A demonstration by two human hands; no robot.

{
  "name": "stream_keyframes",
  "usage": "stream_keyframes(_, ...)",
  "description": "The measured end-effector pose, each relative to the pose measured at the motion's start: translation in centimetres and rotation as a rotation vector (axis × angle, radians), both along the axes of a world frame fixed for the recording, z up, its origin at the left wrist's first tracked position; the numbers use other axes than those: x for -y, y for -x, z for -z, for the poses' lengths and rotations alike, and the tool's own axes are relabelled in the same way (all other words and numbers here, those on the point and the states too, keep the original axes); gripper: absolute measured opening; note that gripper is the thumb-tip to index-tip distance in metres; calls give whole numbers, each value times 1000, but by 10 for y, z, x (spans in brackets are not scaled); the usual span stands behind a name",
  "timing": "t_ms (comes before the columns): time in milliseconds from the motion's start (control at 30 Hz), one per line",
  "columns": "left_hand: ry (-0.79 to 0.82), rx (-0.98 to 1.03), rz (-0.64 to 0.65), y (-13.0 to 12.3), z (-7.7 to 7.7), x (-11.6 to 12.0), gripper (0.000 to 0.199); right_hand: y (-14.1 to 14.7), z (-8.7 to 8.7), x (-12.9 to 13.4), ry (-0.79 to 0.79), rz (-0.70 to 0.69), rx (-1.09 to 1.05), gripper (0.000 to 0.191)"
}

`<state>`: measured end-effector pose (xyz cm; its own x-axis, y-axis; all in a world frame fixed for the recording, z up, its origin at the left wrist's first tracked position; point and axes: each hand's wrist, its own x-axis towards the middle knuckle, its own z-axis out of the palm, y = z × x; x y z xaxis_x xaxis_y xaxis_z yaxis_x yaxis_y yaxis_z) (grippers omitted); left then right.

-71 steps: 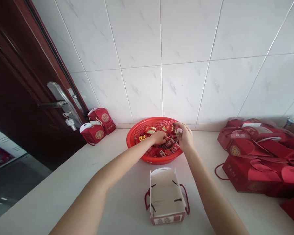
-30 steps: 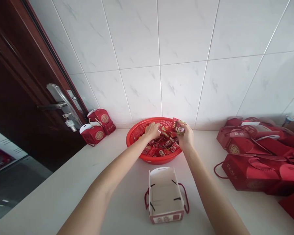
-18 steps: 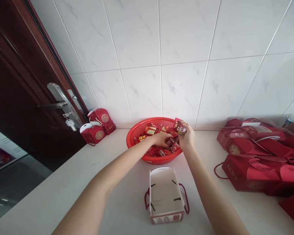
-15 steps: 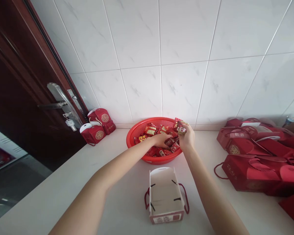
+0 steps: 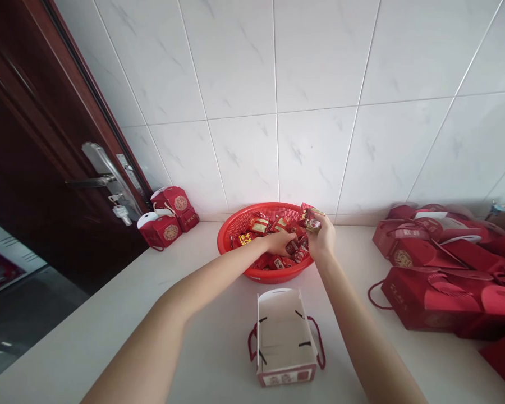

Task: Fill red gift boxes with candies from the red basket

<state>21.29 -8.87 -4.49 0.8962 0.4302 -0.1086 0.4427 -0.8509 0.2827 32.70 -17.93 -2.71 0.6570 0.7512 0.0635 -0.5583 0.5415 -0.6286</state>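
Note:
A red plastic basket (image 5: pixel 235 224) stands against the tiled wall with several red and gold wrapped candies (image 5: pixel 260 224) in it. My left hand (image 5: pixel 280 243) reaches into it, fingers closed round a dark red wrapped candy (image 5: pixel 292 247). Over the basket's right rim my right hand (image 5: pixel 323 234) grips several wrapped candies (image 5: pixel 310 216); its fingers hide part of them. In front of the basket, between my forearms, lies an open gift box (image 5: pixel 284 331) with a white inside and dark red cord handles.
Two closed red gift boxes (image 5: pixel 168 216) stand at the left near the wall. Many more red boxes (image 5: pixel 441 297) are heaped along the right of the white tabletop (image 5: pixel 185 359). A dark wooden door (image 5: pixel 46 140) with keys in its lock is at the left.
My left hand's fingers have drawn together on a candy in the basket, the hand shifting slightly right. My right hand stays nearly still with its candies.

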Motion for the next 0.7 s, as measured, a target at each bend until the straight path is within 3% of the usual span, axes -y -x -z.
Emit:
stream_keyframes(200, 98, 25, -93, -4, 2, -2, 67, -2, 0, 0, 5, -20, 2, 8)
stream_keyframes(400, 192, -4, -143, -7, 0, -5, 79, -2, -2, 3, 11, -29, -5, 8)
stream_keyframes(700, 295, 105, -157, -5, -9, -6, 68, -1, -1, -1, -1, -14, -9, 8)
